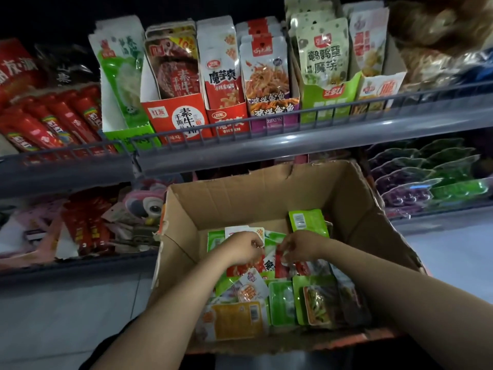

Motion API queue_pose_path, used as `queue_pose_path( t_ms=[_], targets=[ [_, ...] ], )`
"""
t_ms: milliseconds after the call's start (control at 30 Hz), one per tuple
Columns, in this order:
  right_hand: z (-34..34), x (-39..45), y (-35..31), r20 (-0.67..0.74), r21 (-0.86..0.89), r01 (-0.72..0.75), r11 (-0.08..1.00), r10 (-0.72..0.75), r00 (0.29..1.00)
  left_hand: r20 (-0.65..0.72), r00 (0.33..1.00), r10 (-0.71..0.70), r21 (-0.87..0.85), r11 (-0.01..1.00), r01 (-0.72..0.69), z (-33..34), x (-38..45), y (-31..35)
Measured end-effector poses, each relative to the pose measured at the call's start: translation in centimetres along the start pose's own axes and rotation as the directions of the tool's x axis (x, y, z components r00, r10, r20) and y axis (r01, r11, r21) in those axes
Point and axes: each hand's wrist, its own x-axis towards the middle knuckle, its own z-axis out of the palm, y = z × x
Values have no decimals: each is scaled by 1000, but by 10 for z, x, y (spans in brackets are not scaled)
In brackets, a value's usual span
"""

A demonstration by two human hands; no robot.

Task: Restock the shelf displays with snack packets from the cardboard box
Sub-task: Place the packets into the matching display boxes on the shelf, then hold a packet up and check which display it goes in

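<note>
Dim shop aisle, railed shelves point(293, 141), snack display boxes point(176, 116)

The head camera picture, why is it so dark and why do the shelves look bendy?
In the head view the light is dim: the top and corners go nearly black, while the cardboard box and both hands, left and right, show best. The wide lens curves the shelf rail. The edges are blurry, like the brown bags at top right.

Pink plush toy point(149, 201) (perhaps an owl) below shelf.
</note>
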Motion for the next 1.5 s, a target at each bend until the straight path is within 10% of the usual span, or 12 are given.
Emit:
queue_pose_path(
  t_ms=[433,633,933,1500],
  targets=[
    [24,8,-3,137,166,49,985,-72,988,253,955,-154,81,987,138,18,15,-35],
    [5,0,-12,161,200,49,979,-83,984,71,993,-97,-333,936,115,-19,2,-22],
    [-65,-38,-33,-211,507,189,841,-92,973,-214,946,-243,-873,482,-73,-68,-31,21],
    [-155,-127,7,-614,613,456,645,26,789,-495,862,-107,-846,286,-450,-163,-43,188]
  ],
)
